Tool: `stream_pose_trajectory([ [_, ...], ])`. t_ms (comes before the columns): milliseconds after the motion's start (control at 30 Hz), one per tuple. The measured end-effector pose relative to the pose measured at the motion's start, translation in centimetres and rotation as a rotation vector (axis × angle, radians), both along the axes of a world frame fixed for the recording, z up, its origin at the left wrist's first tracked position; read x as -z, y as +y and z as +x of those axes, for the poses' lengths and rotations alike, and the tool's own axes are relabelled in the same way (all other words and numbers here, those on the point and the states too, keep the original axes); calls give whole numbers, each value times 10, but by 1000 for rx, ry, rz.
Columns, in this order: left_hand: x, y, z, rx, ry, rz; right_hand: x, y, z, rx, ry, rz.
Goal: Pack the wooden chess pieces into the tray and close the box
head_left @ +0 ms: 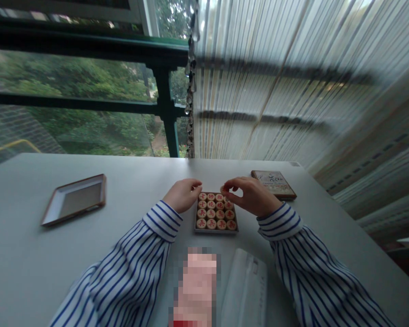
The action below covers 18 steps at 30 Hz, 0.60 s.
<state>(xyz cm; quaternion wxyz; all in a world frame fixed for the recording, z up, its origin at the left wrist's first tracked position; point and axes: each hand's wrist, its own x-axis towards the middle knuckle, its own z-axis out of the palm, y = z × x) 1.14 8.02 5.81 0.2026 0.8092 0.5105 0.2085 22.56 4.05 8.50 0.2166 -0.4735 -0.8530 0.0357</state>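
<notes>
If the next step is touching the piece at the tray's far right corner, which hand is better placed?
Probably the right hand: its fingers are at that piece, partly hiding it, whereas the left hand is by the far left corner of the tray.

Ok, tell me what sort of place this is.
Probably a window-side spot in a home, perhaps an enclosed balcony: a white table stands near a hanging string curtain, and leafy greenery shows beyond dark green bars.

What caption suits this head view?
Right hand pinching a round, tan disc by a square, grey box of round, red-marked pieces, left hand alongside.
</notes>
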Motion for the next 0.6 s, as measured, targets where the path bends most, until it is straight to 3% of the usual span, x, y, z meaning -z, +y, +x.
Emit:
stream_pose_trajectory([
  [600, 3, 2, -1, 71, 93, -95, 8, 6, 8, 119, -163, -106],
])
